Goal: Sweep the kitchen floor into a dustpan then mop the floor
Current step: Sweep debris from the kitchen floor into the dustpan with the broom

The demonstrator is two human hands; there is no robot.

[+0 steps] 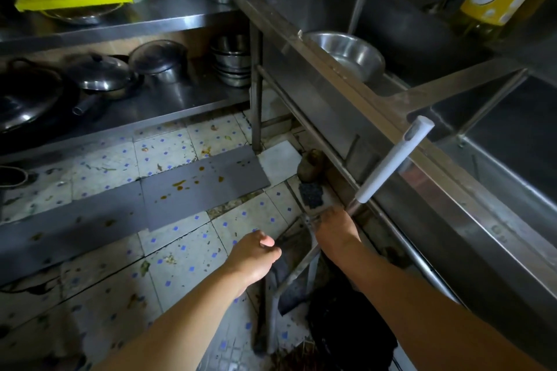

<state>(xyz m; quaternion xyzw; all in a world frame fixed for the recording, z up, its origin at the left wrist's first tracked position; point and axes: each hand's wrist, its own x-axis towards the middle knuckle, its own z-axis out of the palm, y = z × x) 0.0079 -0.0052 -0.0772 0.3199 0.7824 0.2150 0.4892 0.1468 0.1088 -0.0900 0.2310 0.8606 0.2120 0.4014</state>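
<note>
Right hand (pixel 334 227) grips a white-capped handle (pixel 391 159) leaning on the sink edge (pixel 346 93). Left hand (pixel 256 256), fingers curled, pinches the dustpan (pixel 297 280) below the sink; open tiled floor (pixel 180 265) lies left.

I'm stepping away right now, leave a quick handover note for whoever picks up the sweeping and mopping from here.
Left hand: fingers curled round the dark top edge of the dustpan standing by the sink unit.
Right hand: grips the metal pole just below its white handle, which leans on the sink edge; whether broom or mop, I cannot tell.
Done: nothing visible; the tiled floor shows scraps and orange stains.
Left: sweep into the dustpan, then mop.
</note>
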